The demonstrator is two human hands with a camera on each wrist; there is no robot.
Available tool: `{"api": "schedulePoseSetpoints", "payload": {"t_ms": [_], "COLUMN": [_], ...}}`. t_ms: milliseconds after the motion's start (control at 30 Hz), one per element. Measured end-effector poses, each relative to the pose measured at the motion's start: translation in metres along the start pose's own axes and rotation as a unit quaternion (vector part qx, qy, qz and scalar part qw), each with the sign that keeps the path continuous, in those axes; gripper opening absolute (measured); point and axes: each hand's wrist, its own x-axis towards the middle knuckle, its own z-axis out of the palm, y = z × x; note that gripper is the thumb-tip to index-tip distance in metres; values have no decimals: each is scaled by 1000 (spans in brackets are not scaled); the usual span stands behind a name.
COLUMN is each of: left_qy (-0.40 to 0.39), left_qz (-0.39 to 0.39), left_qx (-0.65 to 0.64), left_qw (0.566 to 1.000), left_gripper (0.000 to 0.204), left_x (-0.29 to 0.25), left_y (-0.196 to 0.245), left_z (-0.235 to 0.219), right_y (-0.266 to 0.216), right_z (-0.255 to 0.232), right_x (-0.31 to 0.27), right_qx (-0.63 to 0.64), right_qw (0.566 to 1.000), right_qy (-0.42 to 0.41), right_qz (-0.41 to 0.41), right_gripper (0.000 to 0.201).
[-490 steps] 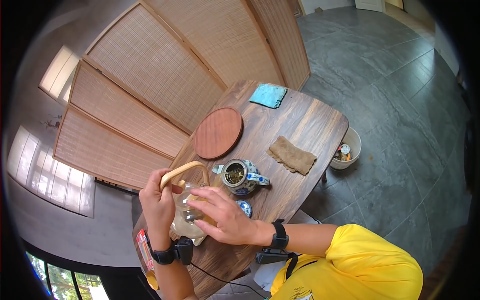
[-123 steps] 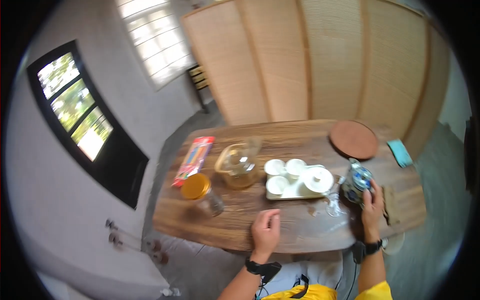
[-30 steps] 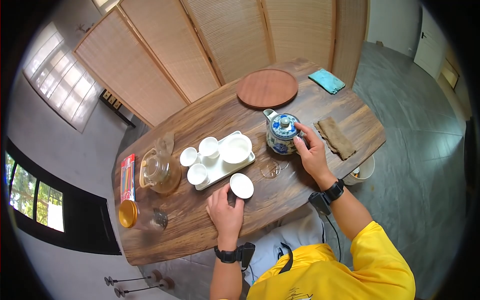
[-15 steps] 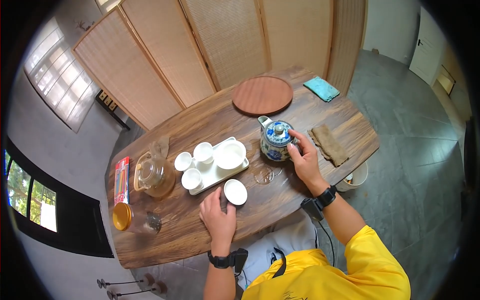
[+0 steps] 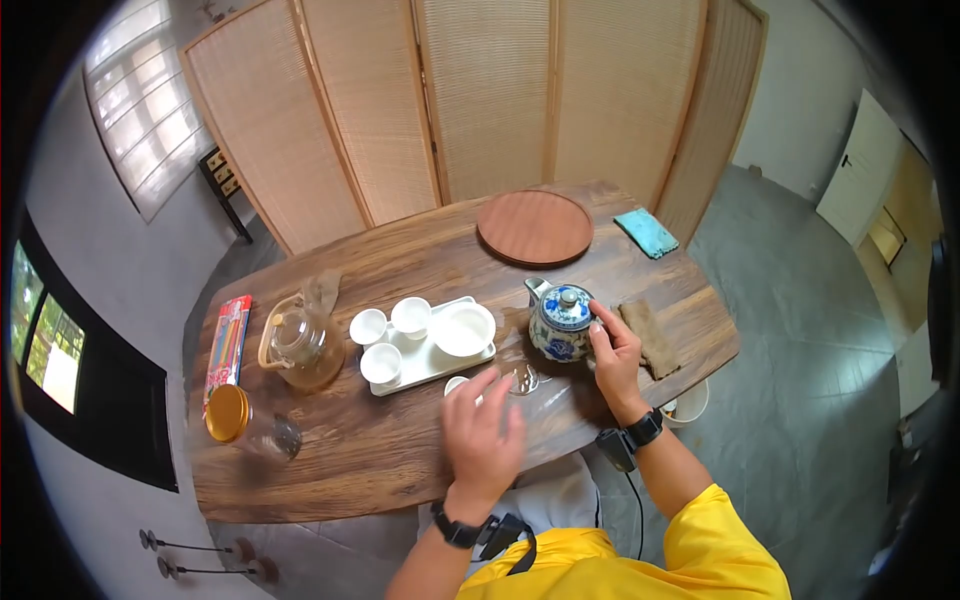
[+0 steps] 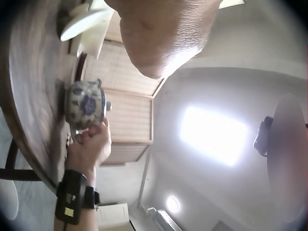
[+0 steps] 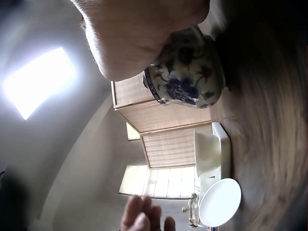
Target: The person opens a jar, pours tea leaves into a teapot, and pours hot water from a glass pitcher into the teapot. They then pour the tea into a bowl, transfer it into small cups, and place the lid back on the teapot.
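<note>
My right hand [image 5: 615, 360] grips the handle of a blue-and-white porcelain teapot [image 5: 562, 325], which stands on the table with its lid on. My left hand [image 5: 485, 435], fingers loosely spread, hovers over a small white lid [image 7: 220, 202] that lies tilted on the table; in the head view the fingers partly cover it. Just beyond is a white tray [image 5: 430, 367] bearing three white cups, one of them a cup [image 5: 381, 365] at the near left corner, and an uncovered white gaiwan bowl [image 5: 462, 330]. My left palm blocks much of the left wrist view.
Left of the tray are a glass teapot [image 5: 305, 350] with a bamboo handle, a gold-lidded jar [image 5: 250, 425] and a red packet [image 5: 228, 350]. A round wooden tray [image 5: 535, 228], blue cloth [image 5: 647, 233] and brown cloth [image 5: 650, 340] lie behind. Spilled water [image 5: 525, 380] wets the table.
Earlier I handled the glass teapot; the blue-and-white one was lidless. The white lid has come off the gaiwan. My left hand has just left the lid's side and lifted over it.
</note>
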Motion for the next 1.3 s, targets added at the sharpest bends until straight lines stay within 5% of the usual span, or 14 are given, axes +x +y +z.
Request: {"api": "schedulePoseSetpoints", "payload": {"t_ms": [167, 333, 1000, 1300], "left_qy": [-37, -63, -32, -11], "left_qz": [19, 31, -34, -50], "left_qx": [-25, -12, -6, -26], "left_qw": [999, 997, 999, 998], "left_gripper": [55, 60, 73, 77], "left_x": [40, 61, 56, 56], "left_y": [21, 31, 30, 28], "left_z": [50, 64, 35, 33], "right_y": [-19, -50, -101, -111], "right_z": [-12, -12, 2, 10], "right_x": [3, 17, 53, 71], "right_qx": [33, 47, -17, -64], "right_qw": [998, 996, 962, 951], "right_qy": [-46, -80, -264, -300], "right_qz": [38, -14, 65, 16], "right_gripper": [37, 33, 33, 32]}}
